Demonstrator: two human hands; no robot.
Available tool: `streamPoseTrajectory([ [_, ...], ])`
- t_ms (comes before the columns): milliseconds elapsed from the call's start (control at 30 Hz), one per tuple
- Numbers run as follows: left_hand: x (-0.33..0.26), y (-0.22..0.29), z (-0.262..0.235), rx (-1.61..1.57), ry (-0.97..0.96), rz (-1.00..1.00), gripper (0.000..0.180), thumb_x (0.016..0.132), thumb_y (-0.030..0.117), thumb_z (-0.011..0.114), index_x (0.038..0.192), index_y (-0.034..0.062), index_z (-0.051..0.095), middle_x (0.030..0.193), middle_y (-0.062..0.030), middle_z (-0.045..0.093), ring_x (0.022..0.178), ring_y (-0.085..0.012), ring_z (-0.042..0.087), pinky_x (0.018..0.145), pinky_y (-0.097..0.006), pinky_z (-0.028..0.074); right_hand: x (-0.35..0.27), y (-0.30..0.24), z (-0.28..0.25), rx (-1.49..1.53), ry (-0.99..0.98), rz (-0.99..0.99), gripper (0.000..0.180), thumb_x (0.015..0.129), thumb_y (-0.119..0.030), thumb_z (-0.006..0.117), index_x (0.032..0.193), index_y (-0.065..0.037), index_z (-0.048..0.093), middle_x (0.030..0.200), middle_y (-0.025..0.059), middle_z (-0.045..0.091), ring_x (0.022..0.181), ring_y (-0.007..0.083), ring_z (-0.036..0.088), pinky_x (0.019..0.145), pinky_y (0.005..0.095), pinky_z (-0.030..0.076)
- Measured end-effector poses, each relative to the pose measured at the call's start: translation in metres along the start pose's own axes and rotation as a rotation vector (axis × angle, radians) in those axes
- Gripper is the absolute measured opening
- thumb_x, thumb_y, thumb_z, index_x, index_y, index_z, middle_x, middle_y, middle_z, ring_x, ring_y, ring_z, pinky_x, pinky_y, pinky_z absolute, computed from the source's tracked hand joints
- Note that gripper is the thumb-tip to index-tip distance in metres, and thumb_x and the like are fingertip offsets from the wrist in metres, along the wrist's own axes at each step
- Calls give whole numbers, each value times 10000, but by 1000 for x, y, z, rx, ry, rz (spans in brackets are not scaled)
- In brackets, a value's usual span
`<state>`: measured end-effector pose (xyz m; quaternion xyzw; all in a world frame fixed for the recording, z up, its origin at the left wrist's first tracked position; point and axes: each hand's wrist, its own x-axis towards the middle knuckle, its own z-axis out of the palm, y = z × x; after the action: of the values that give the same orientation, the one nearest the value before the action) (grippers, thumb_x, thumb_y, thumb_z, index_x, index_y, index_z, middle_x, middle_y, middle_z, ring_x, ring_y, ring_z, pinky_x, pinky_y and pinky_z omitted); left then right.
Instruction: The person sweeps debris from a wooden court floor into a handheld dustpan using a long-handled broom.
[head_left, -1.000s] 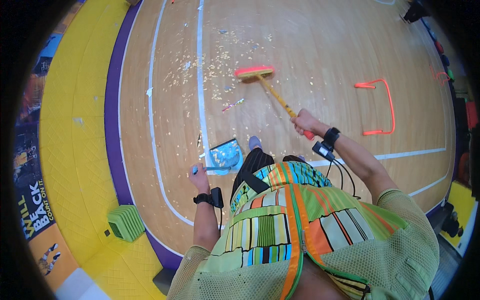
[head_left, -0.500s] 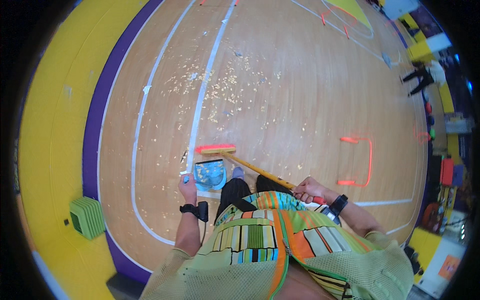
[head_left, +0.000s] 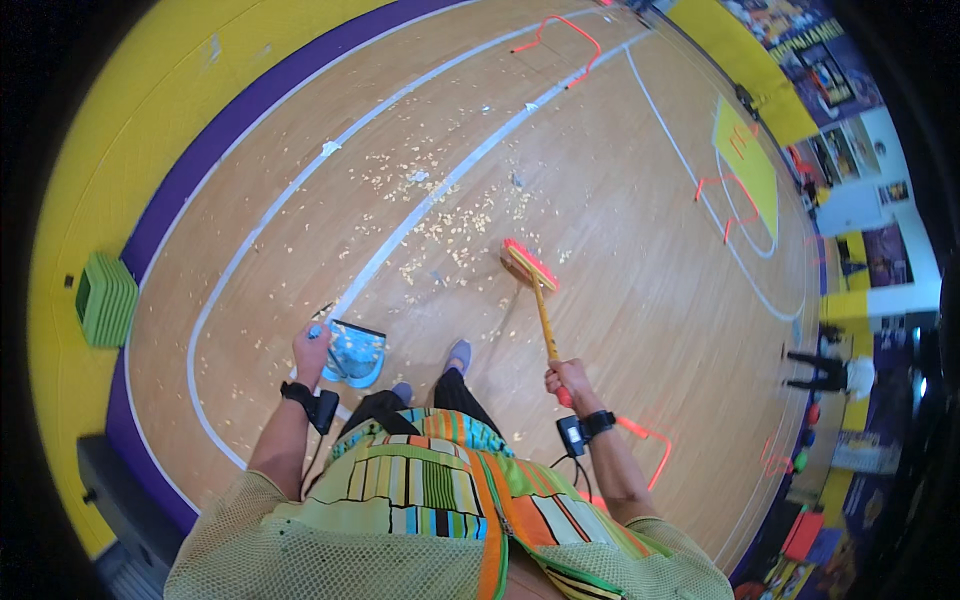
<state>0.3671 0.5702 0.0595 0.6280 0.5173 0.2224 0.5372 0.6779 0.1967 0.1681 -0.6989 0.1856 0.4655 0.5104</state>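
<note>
My right hand [head_left: 570, 380] is closed round the yellow handle of a broom [head_left: 545, 318], near its red end. The broom's head, with pink-red bristles, is out ahead of me, right of the litter. In my left hand [head_left: 311, 345] is the blue tip of the upright handle of a dustpan [head_left: 356, 352]. The blue, see-through dustpan has a dark front edge, and a few pale bits show in it. Many small yellowish scraps [head_left: 465, 222] are scattered over the wooden floor [head_left: 600, 190] ahead, with some crumpled whitish pieces [head_left: 418, 176] among them.
Red-orange hurdles stand about the floor, one [head_left: 655, 450] close to my right arm and another [head_left: 565, 45] far ahead. Stacked green stools [head_left: 106, 300] are by the yellow wall at left. A person in dark trousers [head_left: 815, 371] is off to the right.
The broom has swung from beside the dustpan out to the right and forward, with my right hand. My view has turned right, and I have stepped. The left hand still holds the dustpan.
</note>
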Motion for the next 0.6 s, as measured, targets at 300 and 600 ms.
streamPoseTrajectory([
  [300,30,43,76,13,39,75,153,807,152,591,737,17,583,585,-9,530,535,-74,466,503,-242,393,-7,-42,21,-303,-273,155,196,840,-116,527,685,-1,496,556,9,460,368,47,374,299,190,276],
  [600,56,82,93,-18,130,-28,167,816,181,591,800,15,598,648,-10,555,606,-88,526,560,-239,432,-28,-132,-5,-218,-500,313,168,855,-114,530,758,23,523,570,-38,392,388,2,286,295,149,185],
])
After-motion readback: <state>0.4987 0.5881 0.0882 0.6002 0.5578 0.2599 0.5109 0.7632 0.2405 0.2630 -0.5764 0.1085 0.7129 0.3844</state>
